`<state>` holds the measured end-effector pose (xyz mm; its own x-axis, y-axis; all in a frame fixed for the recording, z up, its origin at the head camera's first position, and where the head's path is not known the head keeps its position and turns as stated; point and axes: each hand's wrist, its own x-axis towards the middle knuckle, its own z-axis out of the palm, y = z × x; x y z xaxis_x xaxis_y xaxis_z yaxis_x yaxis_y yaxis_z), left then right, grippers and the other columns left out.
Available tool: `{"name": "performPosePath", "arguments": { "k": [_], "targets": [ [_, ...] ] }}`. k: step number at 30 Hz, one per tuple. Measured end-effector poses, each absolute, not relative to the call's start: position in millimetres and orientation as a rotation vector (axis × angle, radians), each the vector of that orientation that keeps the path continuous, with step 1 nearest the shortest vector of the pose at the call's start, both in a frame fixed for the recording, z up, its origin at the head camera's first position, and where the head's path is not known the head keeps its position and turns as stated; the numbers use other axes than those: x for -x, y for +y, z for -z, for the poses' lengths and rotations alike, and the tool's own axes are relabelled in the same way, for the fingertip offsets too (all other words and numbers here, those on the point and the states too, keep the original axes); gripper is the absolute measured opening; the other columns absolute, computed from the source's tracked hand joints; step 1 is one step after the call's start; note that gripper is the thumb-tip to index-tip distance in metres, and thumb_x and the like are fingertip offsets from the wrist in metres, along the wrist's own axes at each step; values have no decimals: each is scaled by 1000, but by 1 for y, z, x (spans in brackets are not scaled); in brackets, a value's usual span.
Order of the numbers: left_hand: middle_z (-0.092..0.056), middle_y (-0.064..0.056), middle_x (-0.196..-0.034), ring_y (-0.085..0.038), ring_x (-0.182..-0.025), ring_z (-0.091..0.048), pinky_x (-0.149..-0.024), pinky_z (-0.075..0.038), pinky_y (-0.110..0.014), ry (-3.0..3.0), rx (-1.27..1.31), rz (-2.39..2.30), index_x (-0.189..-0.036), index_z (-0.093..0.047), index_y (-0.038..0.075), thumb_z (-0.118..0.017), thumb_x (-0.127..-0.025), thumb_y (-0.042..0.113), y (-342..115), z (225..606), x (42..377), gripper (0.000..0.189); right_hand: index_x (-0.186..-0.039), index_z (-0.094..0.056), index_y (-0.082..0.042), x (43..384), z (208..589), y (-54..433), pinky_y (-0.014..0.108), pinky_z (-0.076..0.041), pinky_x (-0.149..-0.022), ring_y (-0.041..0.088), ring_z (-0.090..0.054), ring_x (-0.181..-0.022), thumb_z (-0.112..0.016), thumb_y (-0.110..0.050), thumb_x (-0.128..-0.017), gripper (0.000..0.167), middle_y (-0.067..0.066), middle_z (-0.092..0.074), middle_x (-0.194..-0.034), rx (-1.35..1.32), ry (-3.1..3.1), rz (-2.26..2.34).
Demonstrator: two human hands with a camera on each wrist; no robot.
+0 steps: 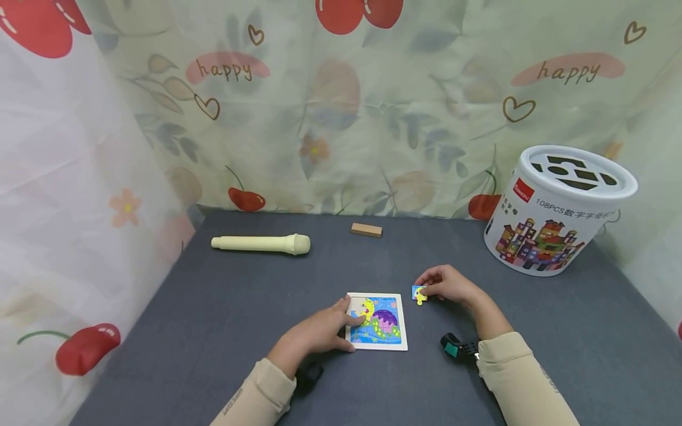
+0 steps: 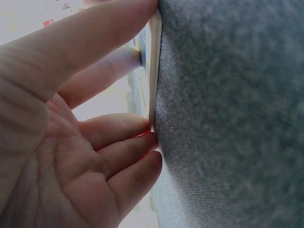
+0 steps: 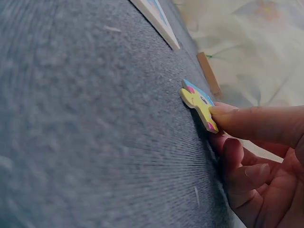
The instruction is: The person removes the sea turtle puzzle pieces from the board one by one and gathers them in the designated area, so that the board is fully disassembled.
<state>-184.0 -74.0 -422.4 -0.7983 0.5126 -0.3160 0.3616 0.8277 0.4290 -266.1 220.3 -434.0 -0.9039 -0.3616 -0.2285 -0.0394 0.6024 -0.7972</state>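
A small square jigsaw puzzle (image 1: pixel 394 337) with a pale frame lies on the dark table, its picture showing a yellow figure and a purple shape on blue. At its upper left corner a pale patch shows. My left hand (image 1: pixel 321 330) holds the puzzle by its left side, thumb at the near corner, index finger reaching over the picture and the other fingers at the edge. To the right of the frame, my right hand (image 1: pixel 450 285) pinches a blue and yellow puzzle piece (image 3: pixel 205 108) between thumb and fingers, close over the table. An eye and pink spots are printed on the piece.
A cream toy microphone (image 1: pixel 261 244) lies at the back left, and a brown wooden block (image 1: pixel 366 230) at the back middle. A white tub (image 1: pixel 554 216) with a slotted lid stands at the back right. Patterned cloth (image 1: pixel 341 142) hangs behind the table.
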Motion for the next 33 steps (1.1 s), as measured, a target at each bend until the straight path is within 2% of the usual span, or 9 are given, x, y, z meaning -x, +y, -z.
{"name": "performPosePath", "arguments": {
  "k": [10, 17, 33],
  "targets": [
    [-17, -14, -155, -28, -143, -21, -111, -30, -44, 2585, -659, -508, -135, -50, 24, -73, -80, 29, -73, 423, 185, 60, -99, -67, 6, 266, 435, 220, 22, -40, -51, 11, -45, -60, -65, -4, -83, 19, 2, -61, -77, 321, 2547, 1178],
    [-16, -14, -156, -28, -143, -19, -112, -29, -45, 2577, -648, -511, -135, -50, 24, -73, -80, 29, -73, 421, 186, 60, -98, -66, 9, 265, 433, 217, 25, -46, -54, 11, -49, -62, -67, -3, -82, 20, 9, -64, -80, 366, 2545, 1187],
    [-18, -16, -155, -29, -142, -23, -111, -31, -45, 2581, -663, -499, -135, -51, 24, -73, -80, 28, -74, 421, 184, 59, -91, -66, 8, 265, 441, 214, 26, -48, -53, 10, -51, -59, -69, -2, -80, 16, 6, -62, -75, 365, 2569, 1224]
  ]
}}
